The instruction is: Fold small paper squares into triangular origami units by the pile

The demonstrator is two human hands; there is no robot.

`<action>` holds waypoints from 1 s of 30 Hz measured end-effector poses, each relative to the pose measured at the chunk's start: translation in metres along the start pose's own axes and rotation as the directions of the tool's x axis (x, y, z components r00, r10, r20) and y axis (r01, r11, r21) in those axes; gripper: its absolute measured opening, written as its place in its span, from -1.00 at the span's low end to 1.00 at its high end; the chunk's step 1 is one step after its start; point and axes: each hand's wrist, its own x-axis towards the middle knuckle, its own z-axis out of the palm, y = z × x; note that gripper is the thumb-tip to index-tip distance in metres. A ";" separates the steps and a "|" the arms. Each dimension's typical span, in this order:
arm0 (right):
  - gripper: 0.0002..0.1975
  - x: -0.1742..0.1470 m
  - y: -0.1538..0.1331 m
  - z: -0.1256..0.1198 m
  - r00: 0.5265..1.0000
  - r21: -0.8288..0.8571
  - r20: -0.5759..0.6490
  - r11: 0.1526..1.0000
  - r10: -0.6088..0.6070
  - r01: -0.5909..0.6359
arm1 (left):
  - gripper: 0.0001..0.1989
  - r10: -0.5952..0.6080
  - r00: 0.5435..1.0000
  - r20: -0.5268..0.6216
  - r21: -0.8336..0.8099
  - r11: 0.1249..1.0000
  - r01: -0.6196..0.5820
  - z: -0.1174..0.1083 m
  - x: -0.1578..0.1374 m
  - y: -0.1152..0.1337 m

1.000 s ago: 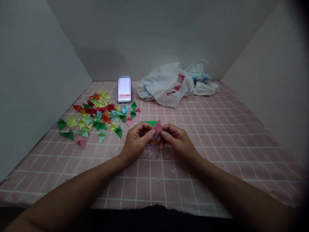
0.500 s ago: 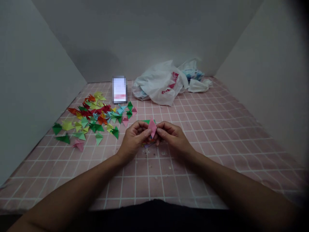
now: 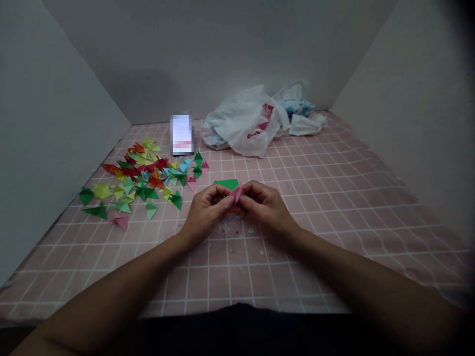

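A small folded piece of pink origami paper [image 3: 236,194] is pinched between my two hands, near the middle of the view. My left hand [image 3: 208,205] grips its left side with thumb and fingers. On the other side, my right hand [image 3: 265,205] has its thumb and forefinger closed on the paper. Partly hidden beneath and behind the hands lie sheets of coloured paper, with a green sheet [image 3: 226,184] on top and orange and purple edges showing.
Many folded paper pieces [image 3: 143,174] in red, yellow, green, blue and pink spread over the left of the checked tablecloth [image 3: 315,207]. A lit phone [image 3: 182,133] stands behind them. White plastic bags [image 3: 237,121] lie against the back wall. Small paper scraps dot the cloth near me.
The pink paper has turned from facing me flat to a narrower, tilted view. Both hands are closer together around it, and more of the green sheet shows. The whole view has shifted slightly.
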 end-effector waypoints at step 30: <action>-0.75 -0.001 0.004 -0.001 0.999 0.156 0.035 0.988 0.017 -0.022 | -0.75 -0.142 0.989 0.050 -0.187 0.971 0.149 0.004 -0.003 0.001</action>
